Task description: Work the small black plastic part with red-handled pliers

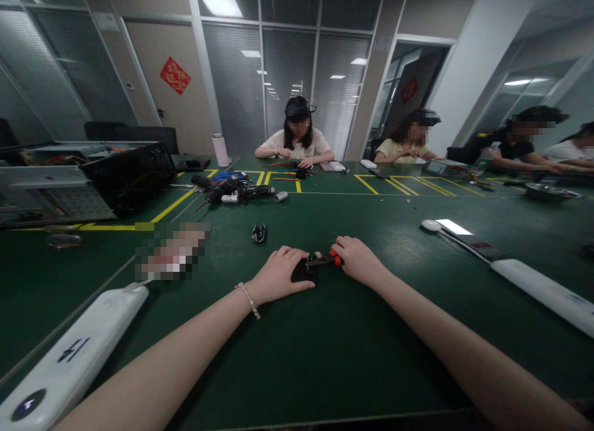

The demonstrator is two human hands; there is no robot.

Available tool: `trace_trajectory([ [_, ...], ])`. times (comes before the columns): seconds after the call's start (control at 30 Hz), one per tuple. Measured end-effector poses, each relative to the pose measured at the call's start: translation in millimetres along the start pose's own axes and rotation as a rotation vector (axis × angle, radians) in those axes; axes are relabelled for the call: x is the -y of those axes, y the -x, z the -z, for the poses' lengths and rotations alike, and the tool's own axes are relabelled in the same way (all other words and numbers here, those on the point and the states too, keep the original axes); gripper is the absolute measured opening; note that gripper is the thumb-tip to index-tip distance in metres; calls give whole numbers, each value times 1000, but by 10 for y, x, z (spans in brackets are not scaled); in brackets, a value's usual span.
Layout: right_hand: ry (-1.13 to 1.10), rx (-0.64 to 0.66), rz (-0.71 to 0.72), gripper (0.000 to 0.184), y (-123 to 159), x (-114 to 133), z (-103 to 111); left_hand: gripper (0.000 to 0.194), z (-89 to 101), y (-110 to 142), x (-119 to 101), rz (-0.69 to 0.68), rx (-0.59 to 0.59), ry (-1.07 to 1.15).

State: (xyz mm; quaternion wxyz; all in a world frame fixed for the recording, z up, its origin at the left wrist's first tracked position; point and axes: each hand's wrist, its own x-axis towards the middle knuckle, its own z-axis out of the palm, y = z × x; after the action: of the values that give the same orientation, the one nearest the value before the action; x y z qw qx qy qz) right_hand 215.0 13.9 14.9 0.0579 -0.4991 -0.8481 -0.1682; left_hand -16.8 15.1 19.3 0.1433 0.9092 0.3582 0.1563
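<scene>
the left hand (281,273) is curled over a small dark part (310,272), fingers on its far side and thumb on its near side, gripping it low over the green table (297,350). the right hand (359,259) is closed around the red handles of a pair of pliers (335,257); their dark jaws point left and reach the part, though it is too small to tell whether they pinch it. a bracelet (248,300) circles the left wrist.

just beyond the left hand, slightly to its left, lies a small black piece (258,233). farther off, on the left, is a heap of dark cables (236,186), with a silver cylinder (281,197) at its right end. a computer case (125,177) lies on the far left. long white devices (77,356) rest on either side of the forearms. across the table, a person (297,140) bends over colored wires (284,179), and others sit to the right.
</scene>
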Motion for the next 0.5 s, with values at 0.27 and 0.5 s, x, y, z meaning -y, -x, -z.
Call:
trace_trajectory([
  [0.27, -2, 6, -19, 26, 1, 12, 3, 57, -15, 1, 15, -4, -8, 1],
  [0.5, -2, 1, -1, 26, 3, -8, -15, 58, 0, 0, 1, -8, -6, 1],
])
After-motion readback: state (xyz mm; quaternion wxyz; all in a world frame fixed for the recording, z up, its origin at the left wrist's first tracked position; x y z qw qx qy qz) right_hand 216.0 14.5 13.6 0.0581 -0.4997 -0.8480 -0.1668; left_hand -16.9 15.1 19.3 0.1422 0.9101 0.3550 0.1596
